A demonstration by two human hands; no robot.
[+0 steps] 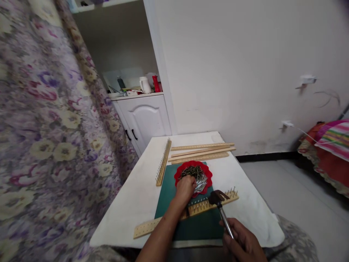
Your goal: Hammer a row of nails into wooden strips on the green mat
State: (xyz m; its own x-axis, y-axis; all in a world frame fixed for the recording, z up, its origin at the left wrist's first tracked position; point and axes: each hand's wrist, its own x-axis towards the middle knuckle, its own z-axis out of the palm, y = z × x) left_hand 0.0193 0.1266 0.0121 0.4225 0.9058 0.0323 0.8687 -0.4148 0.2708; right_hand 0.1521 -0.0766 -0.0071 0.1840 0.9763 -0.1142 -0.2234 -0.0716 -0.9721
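Observation:
My left hand reaches into a red scalloped dish heaped with small metal nails, fingers curled down among them. My right hand is closed round the metal handle of a small hammer, whose dark head rests over a long wooden strip. That strip lies slantwise across a dark green mat and has nails standing along its right part.
A white table carries another wooden strip studded with nails at the mat's left and several plain strips at the back. A flowered curtain hangs left, a white cabinet stands behind, bedding lies far right.

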